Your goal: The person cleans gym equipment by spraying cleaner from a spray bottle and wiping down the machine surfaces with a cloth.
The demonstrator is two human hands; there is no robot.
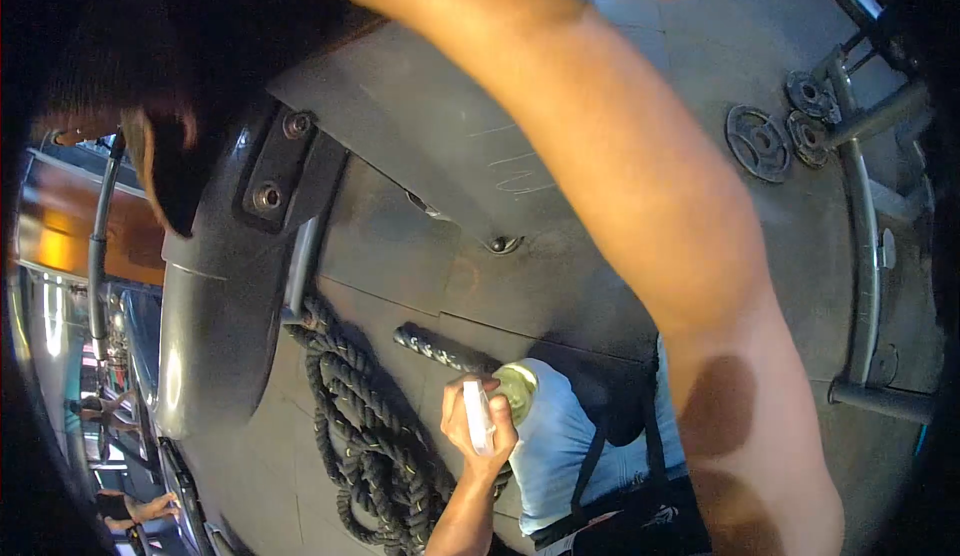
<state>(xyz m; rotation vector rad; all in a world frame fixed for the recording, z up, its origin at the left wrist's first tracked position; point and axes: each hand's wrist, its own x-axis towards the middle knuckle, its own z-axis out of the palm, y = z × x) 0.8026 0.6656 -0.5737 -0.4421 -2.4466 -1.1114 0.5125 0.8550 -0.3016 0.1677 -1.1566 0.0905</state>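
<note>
My left hand point(478, 428), low in the middle of the view, is closed around a spray bottle. The spray bottle point(480, 418) has a white trigger head, and a yellowish-green part shows just beyond my fingers. My right arm point(620, 146) rises from the lower right, bends at the elbow and crosses over to the top left. The right hand itself lies outside the visible picture. Under that arm is a dark grey machine panel point(420, 106), with a rounded grey machine housing point(220, 316) to its left.
A coiled black battle rope point(365, 436) lies on the dark floor left of my hand, its thick end point(440, 349) pointing away. Weight plates point(758, 143) and a metal frame point(860, 246) are at the right. Other people point(135, 509) show at the far left.
</note>
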